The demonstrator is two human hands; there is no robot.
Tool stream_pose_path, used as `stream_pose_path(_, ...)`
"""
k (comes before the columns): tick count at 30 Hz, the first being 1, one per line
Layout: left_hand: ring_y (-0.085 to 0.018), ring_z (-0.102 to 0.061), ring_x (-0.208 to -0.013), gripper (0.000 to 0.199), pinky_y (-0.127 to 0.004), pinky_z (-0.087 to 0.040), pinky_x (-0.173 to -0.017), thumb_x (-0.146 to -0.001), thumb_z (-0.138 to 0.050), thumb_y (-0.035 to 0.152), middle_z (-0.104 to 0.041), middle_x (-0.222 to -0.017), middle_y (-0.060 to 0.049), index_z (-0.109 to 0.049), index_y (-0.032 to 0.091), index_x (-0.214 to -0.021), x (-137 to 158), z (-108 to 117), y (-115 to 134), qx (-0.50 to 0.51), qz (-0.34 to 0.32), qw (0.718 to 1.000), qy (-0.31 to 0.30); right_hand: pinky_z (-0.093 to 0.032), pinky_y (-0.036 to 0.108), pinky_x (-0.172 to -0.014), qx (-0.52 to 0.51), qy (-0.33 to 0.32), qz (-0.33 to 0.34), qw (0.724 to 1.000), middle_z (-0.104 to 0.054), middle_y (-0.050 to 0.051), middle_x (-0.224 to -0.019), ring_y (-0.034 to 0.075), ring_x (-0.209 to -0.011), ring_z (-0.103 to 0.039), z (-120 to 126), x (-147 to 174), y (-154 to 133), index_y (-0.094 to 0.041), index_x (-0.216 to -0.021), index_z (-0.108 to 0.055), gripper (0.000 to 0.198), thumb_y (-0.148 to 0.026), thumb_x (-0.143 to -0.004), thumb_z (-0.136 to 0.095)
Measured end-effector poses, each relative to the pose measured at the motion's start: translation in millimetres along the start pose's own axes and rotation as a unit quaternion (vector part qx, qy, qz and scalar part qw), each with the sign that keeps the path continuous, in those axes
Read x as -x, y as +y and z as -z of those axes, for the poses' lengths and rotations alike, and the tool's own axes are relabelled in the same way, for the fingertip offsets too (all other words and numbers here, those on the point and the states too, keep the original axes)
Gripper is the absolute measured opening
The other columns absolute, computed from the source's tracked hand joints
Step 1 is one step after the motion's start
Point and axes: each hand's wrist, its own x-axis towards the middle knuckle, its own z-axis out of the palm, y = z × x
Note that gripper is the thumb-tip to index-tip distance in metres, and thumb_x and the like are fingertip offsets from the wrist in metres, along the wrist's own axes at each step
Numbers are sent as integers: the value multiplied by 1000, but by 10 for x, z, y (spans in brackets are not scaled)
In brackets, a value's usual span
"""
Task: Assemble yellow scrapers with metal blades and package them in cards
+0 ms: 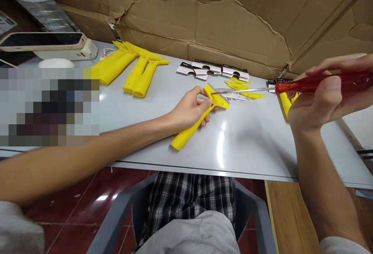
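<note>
My left hand (192, 108) is closed around the neck of a yellow handle (189, 131), the thumb on top and the fingers curled below. My right hand (316, 104) is wrapped around a red screwdriver (300, 86). The yellow handle is at the middle of the worktop (256, 141), its wide head turned away from me and its round end towards me. If it rests on the surface or is lifted a little, I cannot tell.

The screwdriver tip meets the head just beside my left thumb. This place worries me most: the shaft comes from the side, at a low slant, so under a hard push the tip could slide away and hit my thumb. Whether a screw sits well under the tip is too small for me to see; a badly seated tip could also scratch the plastic. If my left grip becomes loose, the handle could twist with the turning. The metal pieces (243, 97) lie just behind the head, and a sudden slip could push the head into them, or bring my fingers against their edges.
</note>
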Motion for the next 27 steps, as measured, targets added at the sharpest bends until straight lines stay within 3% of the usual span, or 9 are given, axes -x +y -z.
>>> stream_pose_path(2, -11, -63, -47, 16, -25, -49, -43, -113, -60, 15, -83, -92, -6, -48, 25, -108, -4, 4, -12, 2, -2, 1000, -3, -51, 29, -61, -83, -29, 155, 984, -54, -3, -101, 6, -72, -68, -85, -26, 63, -25, -106, -71, 25, -45, -91, -67)
stream_pose_path(4, -11, -63, -47, 17, -25, -49, -43, -112, -60, 15, -83, -92, -6, -48, 25, -108, -6, 6, -20, 2, -3, 1000, -2, -43, 27, -57, -111, -49, 222, 968, -52, -3, -96, 6, -71, -69, -132, -54, 122, -29, -115, -76, 31, -47, -91, -66)
stream_pose_path(6, -11, -64, -47, 16, -25, -49, -43, -113, -60, 14, -83, -93, -7, -48, 25, -107, -7, 5, -21, 2, -5, 1000, -2, -40, 26, -55, -97, -57, 216, 970, -51, -4, -96, 7, -71, -70, -121, -66, 151, -33, -120, -75, 30, -45, -95, -67)
stream_pose_path(9, -12, -64, -48, 16, -25, -49, -43, -113, -58, 14, -84, -93, -7, -48, 25, -107, -8, 3, -19, 4, -4, 1000, -2, -50, 25, -58, -36, -80, 182, 979, -56, -4, -110, 6, -75, -72, -25, -50, 123, -35, -127, -70, 27, -43, -102, -70)
stream_pose_path(11, -12, -64, -47, 16, -25, -50, -43, -113, -57, 13, -84, -92, -7, -48, 25, -108, -9, 2, -16, 2, -2, 1000, -1, -60, 29, -69, 12, -92, 161, 983, -58, -3, -122, 6, -78, -73, 46, -37, 80, -35, -131, -69, 29, -41, -104, -73)
stream_pose_path(15, -11, -63, -46, 14, -26, -50, -42, -114, -56, 13, -84, -94, -7, -49, 24, -109, -9, 5, -16, -8, -8, 1000, -6, -65, 36, -92, 51, -70, 171, 981, -60, -4, -116, 11, -94, -73, 107, -35, 72, -33, -126, -73, 26, -41, -102, -77)
stream_pose_path(21, -11, -64, -47, 14, -25, -49, -42, -113, -59, 15, -84, -95, -7, -50, 24, -110, -8, 12, -24, -7, -7, 1000, -6, -65, 39, -93, -2, -68, 148, 987, -58, -3, -127, 10, -93, -76, 71, 6, 222, -35, -137, -66, 50, -10, -94, -59)
stream_pose_path(25, -11, -64, -47, 13, -25, -50, -42, -114, -57, 14, -84, -96, -8, -49, 24, -110, -11, 8, -22, -11, -4, 1000, -1, -65, 31, -75, 24, -92, 110, 989, -51, -4, -140, 11, -94, -78, 67, 60, 85, -41, -140, -64, 39, -32, -103, -69)
stream_pose_path(27, -11, -64, -47, 13, -25, -50, -41, -115, -56, 14, -84, -96, -8, -49, 24, -109, -10, 3, -17, -15, -3, 1000, 1, -65, 26, -70, 50, -109, 86, 989, -49, -4, -146, 17, -108, -80, 85, 74, -15, -44, -143, -62, 38, -47, -107, -70)
